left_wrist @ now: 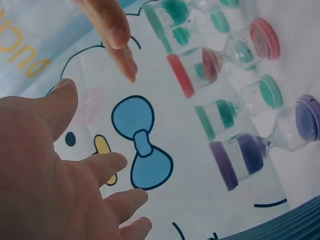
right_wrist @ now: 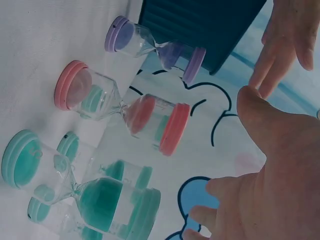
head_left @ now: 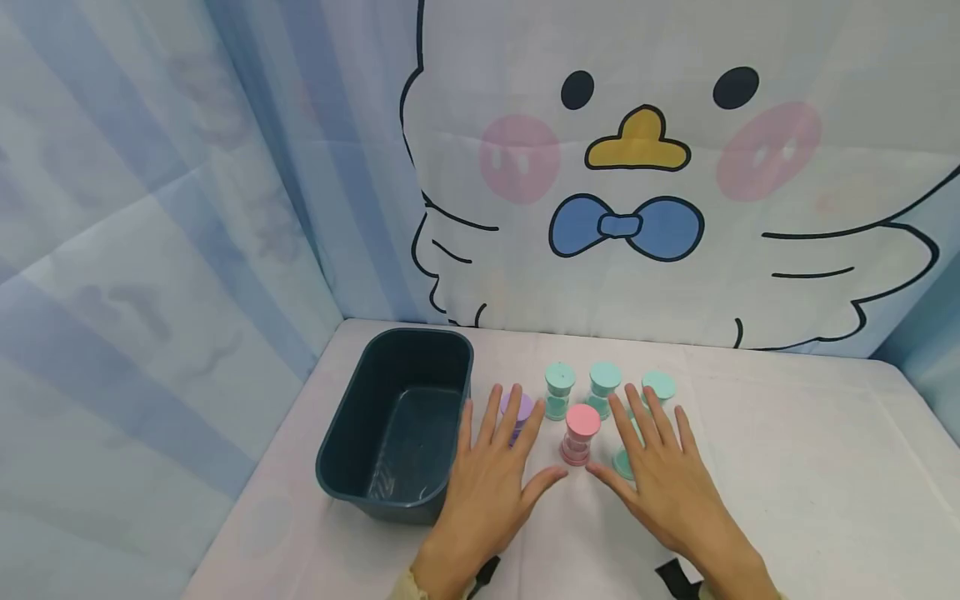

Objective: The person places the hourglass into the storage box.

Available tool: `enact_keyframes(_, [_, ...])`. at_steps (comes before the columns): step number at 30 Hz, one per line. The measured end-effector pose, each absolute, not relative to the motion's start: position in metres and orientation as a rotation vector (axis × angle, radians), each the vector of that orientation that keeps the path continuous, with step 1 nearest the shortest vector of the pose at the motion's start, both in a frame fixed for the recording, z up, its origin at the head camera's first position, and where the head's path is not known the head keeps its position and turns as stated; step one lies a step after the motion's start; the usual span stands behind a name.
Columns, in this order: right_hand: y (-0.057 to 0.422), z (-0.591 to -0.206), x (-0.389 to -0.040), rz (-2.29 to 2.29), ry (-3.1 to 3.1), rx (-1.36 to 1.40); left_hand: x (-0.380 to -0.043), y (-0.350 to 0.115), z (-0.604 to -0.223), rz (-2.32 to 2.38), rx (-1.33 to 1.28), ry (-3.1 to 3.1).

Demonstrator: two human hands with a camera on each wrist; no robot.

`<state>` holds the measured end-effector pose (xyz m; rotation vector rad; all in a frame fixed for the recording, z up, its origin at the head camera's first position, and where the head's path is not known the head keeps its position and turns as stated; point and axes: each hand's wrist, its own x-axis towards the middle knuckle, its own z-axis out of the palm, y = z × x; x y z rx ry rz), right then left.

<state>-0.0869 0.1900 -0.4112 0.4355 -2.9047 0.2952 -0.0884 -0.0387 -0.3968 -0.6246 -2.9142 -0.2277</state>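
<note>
My left hand (head_left: 489, 487) hovers with fingers spread by the bin's right side, partly covering a purple hourglass (head_left: 517, 407). Over the table to its right, my right hand (head_left: 666, 487) is spread the same way, partly hiding a green hourglass (head_left: 624, 463). Between the hands stands a pink hourglass (head_left: 581, 433). Behind it are more green hourglasses (head_left: 558, 390), several in all. The right wrist view shows coloured sand in the purple hourglass (right_wrist: 155, 49), pink hourglass (right_wrist: 122, 107) and near green hourglass (right_wrist: 80, 185). Neither hand holds anything.
A dark teal plastic bin (head_left: 330, 467) stands on the left of the table, with nothing visible inside. Pale cloth (head_left: 810, 467) covers the table. A curtain with a cartoon duck (head_left: 637, 292) hangs behind, and another curtain (head_left: 150, 333) hangs at the left.
</note>
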Motion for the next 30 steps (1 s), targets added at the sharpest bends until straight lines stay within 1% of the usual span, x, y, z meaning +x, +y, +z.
enact_keyframes(9, [0.194,-0.407,-0.089,0.294,-2.885,0.455,-0.092,-0.049,-0.381,-0.286,-0.57,-2.927])
enact_keyframes(30, [0.203,-0.405,-0.097,0.305,-2.862,0.502,-0.105,-0.089,-0.36,-0.296,-0.478,-2.885])
